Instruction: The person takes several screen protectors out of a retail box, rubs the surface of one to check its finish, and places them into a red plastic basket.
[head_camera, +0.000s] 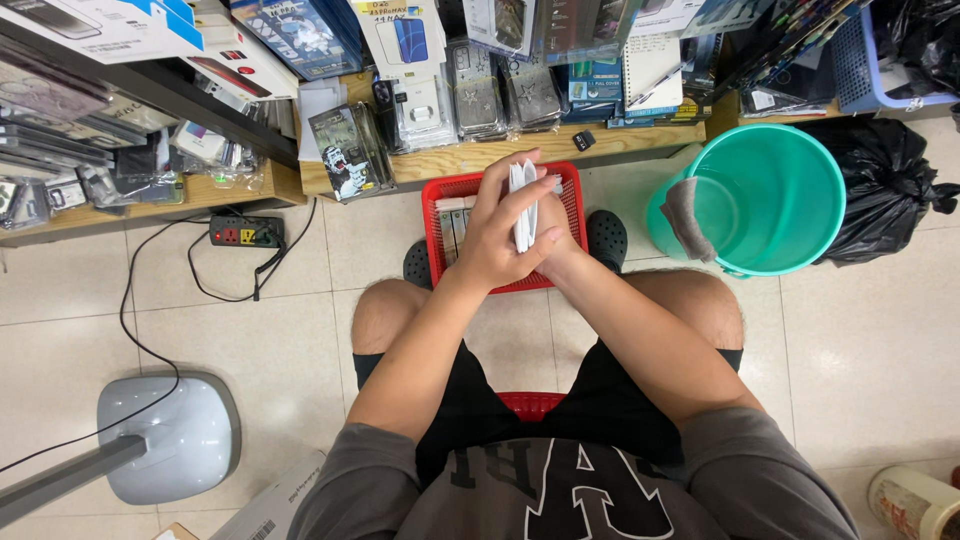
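Head view, and we begin nearest to us: a grey printed shirt (570, 480), black shorts (520, 400) and bare knees, with the edge of a red plastic stool (530, 403) showing between the thighs. On the pale tiled floor (290, 340), toward its left edge, we see the rounded grey base of a floor fan (170, 435) with its thin black cord trailing away. At the floor's lower right corner stands a small cylindrical tin (915, 503), cut off by the frame.

Both forearms reach forward and meet above the floor between the knees. Our left hand (497, 232) is wrapped across a thin stack of flat white cards or packets (523, 205), fingers curled over the front, thumb side up. Our right hand (556, 245) lies mostly hidden behind the left; it appears clasped on the same stack from the far side, but we cannot tell its grip for certain. The stack stands upright on edge, held over the near rim of a red plastic mesh basket (568, 190) that sits on the floor between two dark clogs (606, 238).

To the right of the basket stands a teal plastic bucket (770, 200) with a grey rag (684, 218) draped over its left rim, and beyond it a stuffed black rubbish bag (880, 185). To the left a black power strip (245, 232) lies against the low wooden shelf (480, 155), whose top is crowded with packaged phone cases (470, 90).
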